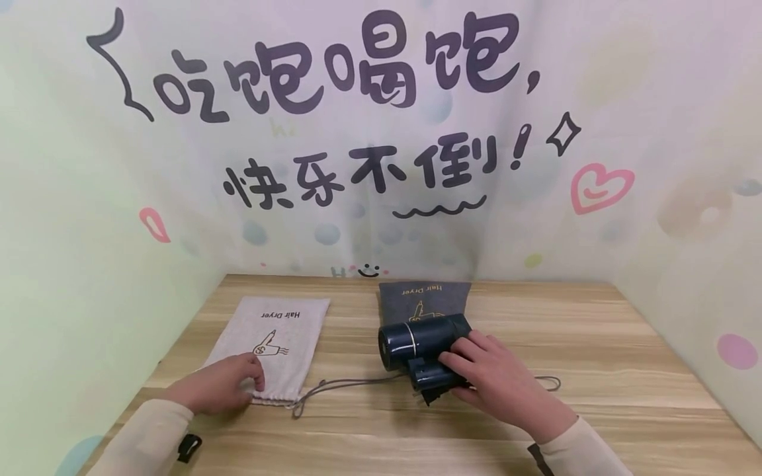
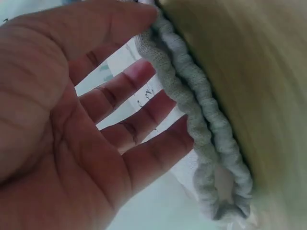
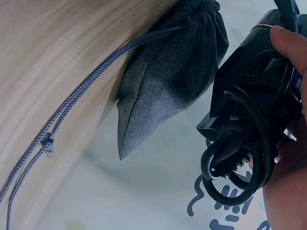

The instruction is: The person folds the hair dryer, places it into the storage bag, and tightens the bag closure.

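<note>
My right hand (image 1: 497,380) grips a dark folded hair dryer (image 1: 425,344) above the table. In the right wrist view its bundled black cord (image 3: 261,143) hangs in loops beside my thumb. Behind the dryer lies a dark grey drawstring bag (image 1: 395,299) labelled "Hair Dryer", partly hidden; its gathered end faces my right hand. At the left, a pale drawstring bag (image 1: 292,350) with the same label lies flat. My left hand (image 1: 220,385) touches its ruched mouth (image 2: 206,115), fingers spread and fairly straight, thumb near one end of the rim. The mouth gapes slightly at its other end.
Grey drawstrings (image 1: 357,381) trail over the wooden table (image 1: 381,436) from the pale bag toward the dryer. Another cord loop (image 1: 549,382) lies right of my right hand. A printed curtain (image 1: 369,238) stands behind the table.
</note>
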Tool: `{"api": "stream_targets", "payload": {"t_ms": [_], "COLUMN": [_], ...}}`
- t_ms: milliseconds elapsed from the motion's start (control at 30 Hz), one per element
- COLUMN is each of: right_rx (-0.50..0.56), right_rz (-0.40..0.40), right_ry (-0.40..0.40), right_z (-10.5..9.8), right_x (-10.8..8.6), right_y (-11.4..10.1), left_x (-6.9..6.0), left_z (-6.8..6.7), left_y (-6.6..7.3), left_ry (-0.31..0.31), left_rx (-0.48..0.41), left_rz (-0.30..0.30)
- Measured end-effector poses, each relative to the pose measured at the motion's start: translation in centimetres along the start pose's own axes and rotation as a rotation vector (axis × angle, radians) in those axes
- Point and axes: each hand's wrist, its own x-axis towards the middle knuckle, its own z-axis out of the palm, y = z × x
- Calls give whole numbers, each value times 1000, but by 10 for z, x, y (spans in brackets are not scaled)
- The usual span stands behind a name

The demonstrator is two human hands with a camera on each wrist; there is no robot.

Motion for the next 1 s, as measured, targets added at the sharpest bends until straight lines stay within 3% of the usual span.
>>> {"api": "stream_targets", "payload": {"t_ms": [200, 367, 500, 633, 767, 1000], "right_rx": [-2, -5, 1, 2, 4, 3], "right_rz": [0, -3, -1, 1, 3, 8], "right_ry": [1, 0, 7, 11, 11, 15], "right_z": [0, 1, 1, 1, 1, 0], "right_x": [0, 0, 0, 0, 0, 0], "right_y": [0, -1, -1, -2, -2, -2], "left_x": [4, 7, 10, 12, 13, 16], "left_z": [-5, -5, -6, -7, -8, -7], "left_y": [-3, 0, 0, 1, 2, 9], "left_ry": [38, 206, 306, 318, 307, 297], "left_rx": [-56, -14, 37, 88, 108, 53], "left_rz": [-60, -103, -45, -6, -9, 6]}}
